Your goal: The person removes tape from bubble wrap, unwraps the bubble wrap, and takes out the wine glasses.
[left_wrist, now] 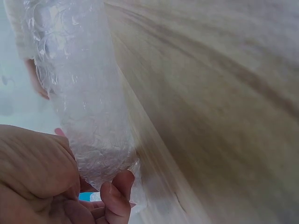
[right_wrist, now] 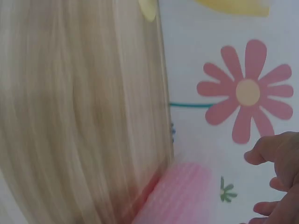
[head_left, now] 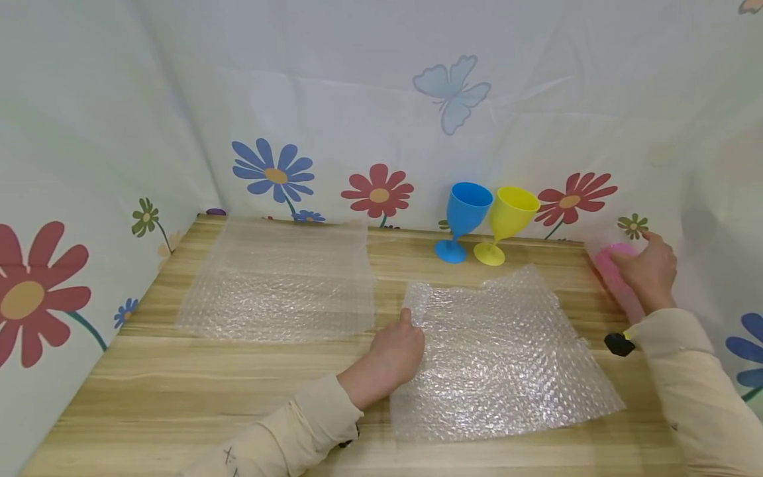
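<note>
A sheet of bubble wrap [head_left: 495, 364] lies on the wooden table. My left hand [head_left: 398, 351] pinches its left edge; in the left wrist view, the fingers [left_wrist: 117, 200] curl at the end of the wrap [left_wrist: 93, 107]. At the right edge of the table is a pink thing [head_left: 620, 271] that appears covered in clear wrap. My right hand [head_left: 652, 271] is beside it; the right wrist view shows a gap between the loosely bent fingers [right_wrist: 264, 154] and the pink thing [right_wrist: 182, 196]. What the pink thing is stays hidden by its covering.
A blue goblet [head_left: 467, 209] and a yellow goblet [head_left: 509, 215] stand upright at the back of the table. Another bubble wrap sheet [head_left: 280, 285] lies flat at the left. A flower-printed curtain [head_left: 334, 106] rises behind the table and at both sides.
</note>
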`<action>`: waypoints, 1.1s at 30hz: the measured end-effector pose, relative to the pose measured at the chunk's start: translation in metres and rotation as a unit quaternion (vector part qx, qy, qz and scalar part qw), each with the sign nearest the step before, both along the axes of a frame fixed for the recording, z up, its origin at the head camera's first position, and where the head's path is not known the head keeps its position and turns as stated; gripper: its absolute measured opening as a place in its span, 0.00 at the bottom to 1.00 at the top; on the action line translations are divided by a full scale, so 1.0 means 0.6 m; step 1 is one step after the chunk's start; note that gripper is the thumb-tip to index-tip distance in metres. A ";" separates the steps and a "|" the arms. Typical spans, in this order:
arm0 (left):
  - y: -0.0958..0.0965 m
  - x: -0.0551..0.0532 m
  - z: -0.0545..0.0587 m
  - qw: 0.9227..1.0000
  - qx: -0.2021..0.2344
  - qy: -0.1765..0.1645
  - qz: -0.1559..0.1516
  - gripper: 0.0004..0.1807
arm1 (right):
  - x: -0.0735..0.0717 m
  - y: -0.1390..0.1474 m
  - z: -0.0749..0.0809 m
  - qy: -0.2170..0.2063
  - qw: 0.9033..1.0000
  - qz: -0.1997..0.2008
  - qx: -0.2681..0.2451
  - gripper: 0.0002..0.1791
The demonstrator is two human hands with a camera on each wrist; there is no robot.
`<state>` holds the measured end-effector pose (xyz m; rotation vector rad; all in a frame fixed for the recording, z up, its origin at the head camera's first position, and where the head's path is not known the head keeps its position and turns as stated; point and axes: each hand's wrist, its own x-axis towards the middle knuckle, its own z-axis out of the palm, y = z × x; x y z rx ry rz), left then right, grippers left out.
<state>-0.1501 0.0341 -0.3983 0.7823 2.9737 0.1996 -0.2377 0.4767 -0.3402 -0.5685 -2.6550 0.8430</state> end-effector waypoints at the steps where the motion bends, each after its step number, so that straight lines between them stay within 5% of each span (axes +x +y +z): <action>1: 0.000 0.000 0.000 1.000 0.001 -0.002 0.001 0.04 | 0.003 0.005 -0.001 -0.008 1.000 -0.007 0.005 0.44; 9: 0.000 0.004 0.003 1.000 0.012 -0.010 0.007 0.05 | 0.021 0.035 -0.018 -0.075 0.996 -0.032 0.028 0.46; 17: 0.001 0.002 -0.003 1.000 -0.001 0.001 -0.003 0.05 | 0.032 0.060 -0.049 -0.127 0.989 -0.016 0.073 0.49; 33: 0.002 -0.002 -0.005 1.000 0.008 -0.009 0.003 0.05 | 0.029 0.065 -0.078 -0.131 0.979 0.016 0.155 0.37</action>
